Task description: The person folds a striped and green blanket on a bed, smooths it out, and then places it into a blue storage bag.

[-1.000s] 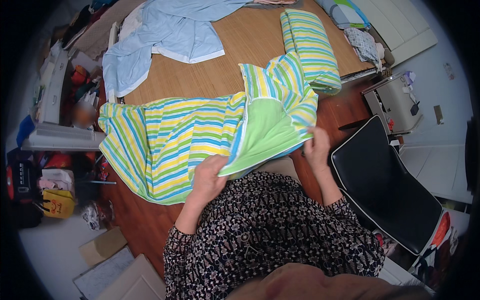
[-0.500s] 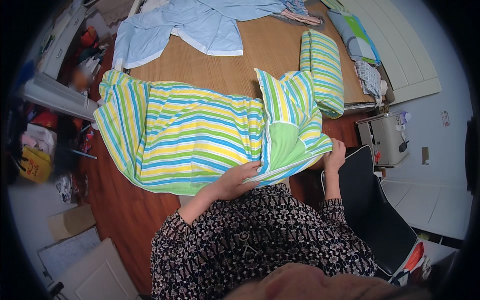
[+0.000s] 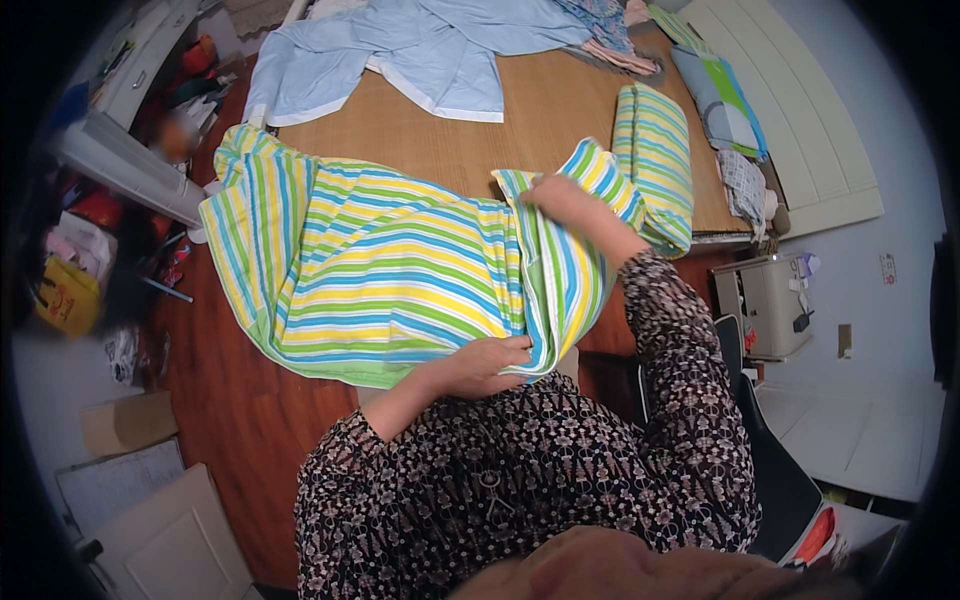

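Striped fabric (image 3: 400, 265) lies right of a yellow bag (image 3: 70, 298), contents hidden.

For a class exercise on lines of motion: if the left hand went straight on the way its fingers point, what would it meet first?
The left hand would probably first meet the striped cloth's folded flap, right by its fingertips; depth there is unclear.

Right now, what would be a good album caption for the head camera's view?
Striped cloth, left hand at its near edge, right hand on its folded flap, pale blue fabric beyond.
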Demonstrator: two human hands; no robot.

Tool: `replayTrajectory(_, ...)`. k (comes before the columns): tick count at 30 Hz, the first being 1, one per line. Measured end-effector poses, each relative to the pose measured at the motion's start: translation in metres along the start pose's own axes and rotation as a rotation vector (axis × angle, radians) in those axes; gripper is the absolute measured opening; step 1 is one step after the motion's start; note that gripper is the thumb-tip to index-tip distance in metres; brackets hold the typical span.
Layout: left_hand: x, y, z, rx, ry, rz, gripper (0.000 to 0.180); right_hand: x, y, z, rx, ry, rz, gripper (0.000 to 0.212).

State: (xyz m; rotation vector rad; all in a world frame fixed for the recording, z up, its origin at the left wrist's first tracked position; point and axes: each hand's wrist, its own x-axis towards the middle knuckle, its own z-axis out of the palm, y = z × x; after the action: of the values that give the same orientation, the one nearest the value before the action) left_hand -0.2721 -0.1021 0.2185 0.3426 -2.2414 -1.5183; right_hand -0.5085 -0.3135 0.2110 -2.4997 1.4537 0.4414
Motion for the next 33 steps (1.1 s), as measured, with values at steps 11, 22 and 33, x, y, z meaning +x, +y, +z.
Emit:
replayTrajectory(11, -0.004, 0.002, 0.003, -0.045, 0.012, -0.035, 0.019, 0.024, -0.034, 0.019, -0.214, -0.225, -0.036, 0.027)
replayTrajectory(22, -0.016, -0.003, 0.001, -0.073, 0.416, -0.395, 0.027, -0.045, 0.081, -0.043, -0.182, 0.212, 0.102, 0.025)
replayTrajectory(33, 0.019, 0.091, -0.212, 0.651, 1.283, 0.115, 0.020, -0.150, 0.071, -0.244, -0.293, 1.637, 0.208, 0.025)
